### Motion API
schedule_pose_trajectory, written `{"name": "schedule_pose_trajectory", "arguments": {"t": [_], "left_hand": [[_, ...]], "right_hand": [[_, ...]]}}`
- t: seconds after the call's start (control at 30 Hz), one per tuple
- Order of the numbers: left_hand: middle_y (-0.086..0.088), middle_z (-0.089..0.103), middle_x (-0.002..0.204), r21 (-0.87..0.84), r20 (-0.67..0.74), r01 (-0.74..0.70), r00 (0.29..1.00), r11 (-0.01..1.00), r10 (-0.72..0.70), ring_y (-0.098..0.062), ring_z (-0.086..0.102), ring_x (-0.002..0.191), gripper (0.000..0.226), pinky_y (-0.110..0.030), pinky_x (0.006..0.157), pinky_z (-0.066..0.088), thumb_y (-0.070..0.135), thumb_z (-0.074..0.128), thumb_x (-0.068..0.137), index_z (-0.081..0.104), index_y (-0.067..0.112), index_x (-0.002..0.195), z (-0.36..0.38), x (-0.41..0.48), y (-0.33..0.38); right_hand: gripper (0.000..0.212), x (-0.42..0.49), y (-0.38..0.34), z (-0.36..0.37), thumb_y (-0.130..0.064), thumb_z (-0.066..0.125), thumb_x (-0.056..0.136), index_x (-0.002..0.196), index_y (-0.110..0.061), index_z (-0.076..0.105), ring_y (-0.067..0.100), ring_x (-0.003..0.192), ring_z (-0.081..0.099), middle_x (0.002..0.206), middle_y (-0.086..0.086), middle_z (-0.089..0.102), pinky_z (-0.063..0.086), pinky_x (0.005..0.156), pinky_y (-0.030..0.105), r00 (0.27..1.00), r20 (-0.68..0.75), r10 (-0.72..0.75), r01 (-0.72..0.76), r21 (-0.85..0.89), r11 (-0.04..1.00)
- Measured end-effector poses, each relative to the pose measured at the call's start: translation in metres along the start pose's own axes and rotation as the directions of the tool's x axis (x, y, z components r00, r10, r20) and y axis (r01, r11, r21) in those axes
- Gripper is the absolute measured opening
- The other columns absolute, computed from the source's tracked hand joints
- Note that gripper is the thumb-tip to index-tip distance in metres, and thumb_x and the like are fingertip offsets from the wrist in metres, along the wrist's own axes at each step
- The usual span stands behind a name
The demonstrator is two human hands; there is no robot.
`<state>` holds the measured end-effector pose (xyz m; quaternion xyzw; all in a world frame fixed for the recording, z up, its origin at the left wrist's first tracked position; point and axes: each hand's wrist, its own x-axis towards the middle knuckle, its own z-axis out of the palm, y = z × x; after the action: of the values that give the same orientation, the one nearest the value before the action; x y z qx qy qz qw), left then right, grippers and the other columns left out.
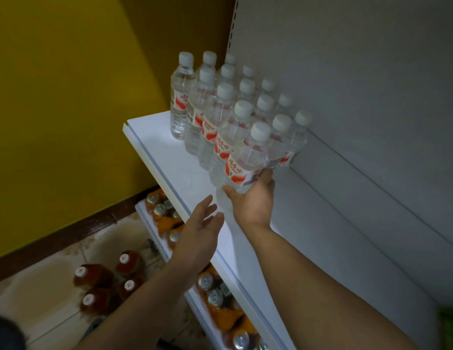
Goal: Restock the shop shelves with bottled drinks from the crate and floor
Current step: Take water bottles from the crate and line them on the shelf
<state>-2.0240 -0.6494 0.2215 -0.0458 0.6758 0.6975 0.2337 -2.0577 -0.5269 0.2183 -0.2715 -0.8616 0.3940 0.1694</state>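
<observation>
Down on the floor at the left, brown bottled drinks (99, 276) wait their turn, and orange cans (215, 296) fill the lower shelf, but the action is up on the white shelf (170, 162). The left grip (200, 228) is open, fingers straight, hovering over the shelf's left lip just beside the base of the water bottle (236, 170); I can't tell if it touches. That bottle sits at the near end of the stocked rows (220, 104), tight against its neighbours, and the right grip (253, 200) is wrapped round its lower body. Whether the base is flat on the shelf, I can't tell. To finish this well, I'd say: seat the base flat, nudge it far until it's snug in line, label facing out, with that open left palm as a stop against a tip over the lip. Release only once it stands steady. To the right, bare shelf runs along the grey back panel (359, 97), with room for more.
</observation>
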Motion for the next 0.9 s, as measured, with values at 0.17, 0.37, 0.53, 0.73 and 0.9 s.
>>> {"name": "schedule_pose_trajectory", "arguments": {"t": [0.17, 0.37, 0.53, 0.73, 0.9], "left_hand": [[0.012, 0.048, 0.137, 0.05, 0.009, -0.017, 1.0, 0.999, 0.017, -0.009, 0.045, 0.122, 0.049, -0.034, 0.103, 0.042, 0.029, 0.051, 0.1, 0.037, 0.036, 0.145, -0.018, -0.02, -0.002], [0.01, 0.047, 0.14, 0.07, 0.013, -0.027, 1.0, 0.997, 0.026, -0.013, 0.045, 0.129, 0.048, -0.045, 0.109, 0.041, 0.03, 0.051, 0.099, 0.036, 0.038, 0.143, -0.029, -0.037, -0.011], [0.012, 0.05, 0.133, 0.062, 0.002, -0.028, 1.0, 0.998, 0.028, -0.014, 0.047, 0.127, 0.047, -0.034, 0.098, 0.046, 0.029, 0.053, 0.098, 0.038, 0.037, 0.142, -0.038, -0.046, -0.014], [0.011, 0.053, 0.133, 0.052, -0.02, 0.003, 1.0, 0.999, -0.002, -0.013, 0.051, 0.123, 0.047, -0.033, 0.094, 0.048, 0.031, 0.053, 0.098, 0.04, 0.038, 0.142, -0.05, -0.053, -0.018], [0.02, 0.056, 0.118, -0.008, -0.012, 0.012, 1.0, 1.0, -0.012, 0.001, 0.054, 0.105, 0.033, -0.017, 0.071, 0.045, 0.032, 0.057, 0.093, 0.047, 0.05, 0.119, -0.053, -0.054, -0.014]], "right_hand": [[0.089, 0.004, -0.005, -0.003, -0.03, 0.085, 0.073, 0.141, -0.012, 0.031, 0.033, 0.119, 0.055, 0.133, 0.013, 0.045, 0.05, 0.099, 0.039, 0.999, -0.016, 0.048, -0.048, 0.013, 0.999], [0.091, 0.009, -0.012, -0.005, -0.034, 0.084, 0.074, 0.143, -0.014, 0.028, 0.032, 0.117, 0.055, 0.132, 0.013, 0.044, 0.05, 0.097, 0.037, 0.996, 0.015, 0.092, -0.092, -0.033, 0.995], [0.082, 0.003, -0.011, -0.003, -0.027, 0.085, 0.074, 0.138, -0.016, 0.034, 0.034, 0.117, 0.056, 0.131, 0.013, 0.046, 0.049, 0.1, 0.041, 0.996, -0.011, 0.089, -0.089, -0.007, 0.996], [0.085, 0.002, -0.01, -0.004, -0.027, 0.086, 0.073, 0.139, -0.014, 0.034, 0.034, 0.116, 0.056, 0.13, 0.014, 0.047, 0.05, 0.099, 0.043, 0.997, -0.03, 0.069, -0.07, -0.007, 0.998], [0.089, 0.002, -0.007, -0.003, -0.027, 0.088, 0.07, 0.14, -0.011, 0.035, 0.033, 0.112, 0.058, 0.125, 0.015, 0.049, 0.051, 0.096, 0.042, 0.996, -0.078, 0.05, -0.052, -0.023, 0.998]]}}
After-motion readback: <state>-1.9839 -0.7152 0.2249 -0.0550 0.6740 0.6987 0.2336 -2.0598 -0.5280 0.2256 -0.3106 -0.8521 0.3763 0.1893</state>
